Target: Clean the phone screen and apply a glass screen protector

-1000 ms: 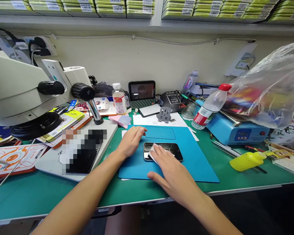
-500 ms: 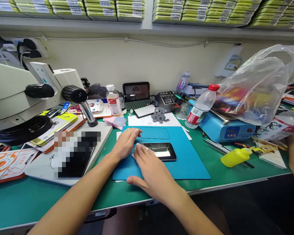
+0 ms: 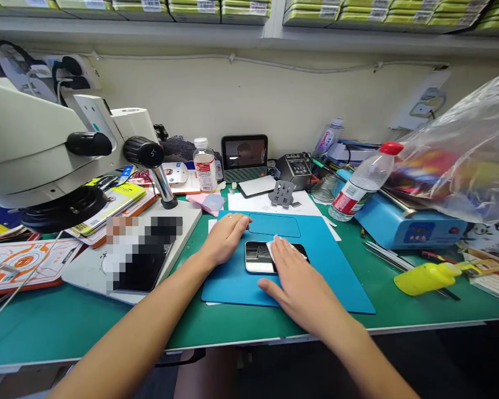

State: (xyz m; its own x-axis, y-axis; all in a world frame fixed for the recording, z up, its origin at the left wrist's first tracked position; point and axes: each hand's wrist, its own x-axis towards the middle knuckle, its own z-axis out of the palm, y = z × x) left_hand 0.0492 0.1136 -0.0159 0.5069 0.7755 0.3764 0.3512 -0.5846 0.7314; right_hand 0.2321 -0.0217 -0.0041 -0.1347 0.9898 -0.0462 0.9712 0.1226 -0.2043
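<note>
A smartphone (image 3: 255, 259) with a glossy dark screen lies flat on the blue mat (image 3: 336, 277); bright reflections show on the glass. My right hand (image 3: 293, 271) lies over its right half, fingers together and pressing a folded white wipe (image 3: 270, 247) onto the screen, thumb held apart. By the phone's upper left corner, my left hand (image 3: 228, 237) rests on the mat with its fingers curled in. Its palm side is hidden, so I cannot tell if anything is inside or if it touches the phone.
To the left stands a microscope (image 3: 66, 160), with another dark phone (image 3: 145, 266), partly pixelated, on its base. A red-capped bottle (image 3: 363, 183), a blue device (image 3: 416, 224), tweezers (image 3: 385, 255) and a yellow squeeze bottle (image 3: 426, 278) are on the right. A small screen (image 3: 245, 152) stands at the back.
My right hand has slid the wipe rightward across the phone, uncovering its left end. My left hand stays by the phone's corner. The camera view has shifted, and another person's arm at the right is gone.
</note>
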